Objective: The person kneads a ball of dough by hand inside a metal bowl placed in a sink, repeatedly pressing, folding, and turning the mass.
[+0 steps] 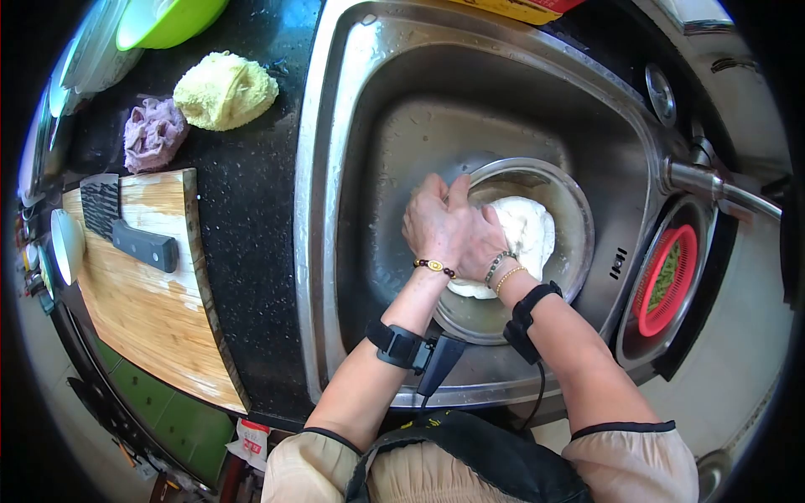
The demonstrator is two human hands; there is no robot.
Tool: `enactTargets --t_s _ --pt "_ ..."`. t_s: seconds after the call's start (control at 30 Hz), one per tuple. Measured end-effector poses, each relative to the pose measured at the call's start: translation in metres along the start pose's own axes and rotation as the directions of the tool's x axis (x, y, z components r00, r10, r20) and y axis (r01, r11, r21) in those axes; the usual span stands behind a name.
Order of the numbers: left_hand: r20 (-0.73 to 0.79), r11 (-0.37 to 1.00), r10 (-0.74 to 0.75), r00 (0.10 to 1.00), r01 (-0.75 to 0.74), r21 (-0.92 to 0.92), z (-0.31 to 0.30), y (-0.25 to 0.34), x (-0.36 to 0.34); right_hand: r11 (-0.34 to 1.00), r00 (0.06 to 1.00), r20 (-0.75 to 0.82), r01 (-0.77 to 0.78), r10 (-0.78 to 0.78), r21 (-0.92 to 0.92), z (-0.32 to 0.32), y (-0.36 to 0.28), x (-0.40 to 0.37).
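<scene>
Inside the steel sink (402, 142) sits a round metal bowl (579, 205) with a soft white lump (524, 230) in it, smooth and wet-looking. My left hand (434, 220) is over the bowl's left rim, its fingers bent downward and pressed together. Close against it, my right hand (476, 243) overlaps the left edge of the white lump. The right fingers are mostly hidden behind the left hand, and I cannot tell what lies between the two hands. Bracelets and black straps circle both wrists and forearms.
To the left, a knife (142, 245) lies on a wooden cutting board (159, 310). Yellow (225, 90) and purple cloths (155, 134) rest behind it, near a green bowl (168, 21). Right of the sink are the faucet (696, 176) and a red basket (689, 285) holding something green.
</scene>
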State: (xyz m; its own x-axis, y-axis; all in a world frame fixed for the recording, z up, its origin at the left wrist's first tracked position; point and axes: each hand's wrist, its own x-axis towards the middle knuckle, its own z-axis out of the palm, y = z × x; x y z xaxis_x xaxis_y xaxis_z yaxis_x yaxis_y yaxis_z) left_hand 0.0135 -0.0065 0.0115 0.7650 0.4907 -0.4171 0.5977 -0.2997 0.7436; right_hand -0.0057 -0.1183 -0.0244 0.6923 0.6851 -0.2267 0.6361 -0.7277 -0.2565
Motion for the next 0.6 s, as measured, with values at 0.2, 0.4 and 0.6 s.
enactTargets --t_s 0.2,0.4,0.6 --pt "-0.04 0.999 0.021 0.999 -0.02 0.032 0.001 0.003 0.003 0.999 0.998 0.045 -0.036 0.035 0.01 0.006 0.0 0.014" --pt "0.084 0.996 0.034 0.996 -0.027 -0.084 -0.003 -0.006 0.01 0.989 0.999 0.039 -0.042 0.037 0.142 -0.032 -0.006 0.008" --pt "0.125 0.996 -0.002 0.992 0.014 -0.089 -0.004 -0.001 0.008 0.824 0.84 -0.093 -0.493 0.534 0.279 -0.083 0.049 -0.038"
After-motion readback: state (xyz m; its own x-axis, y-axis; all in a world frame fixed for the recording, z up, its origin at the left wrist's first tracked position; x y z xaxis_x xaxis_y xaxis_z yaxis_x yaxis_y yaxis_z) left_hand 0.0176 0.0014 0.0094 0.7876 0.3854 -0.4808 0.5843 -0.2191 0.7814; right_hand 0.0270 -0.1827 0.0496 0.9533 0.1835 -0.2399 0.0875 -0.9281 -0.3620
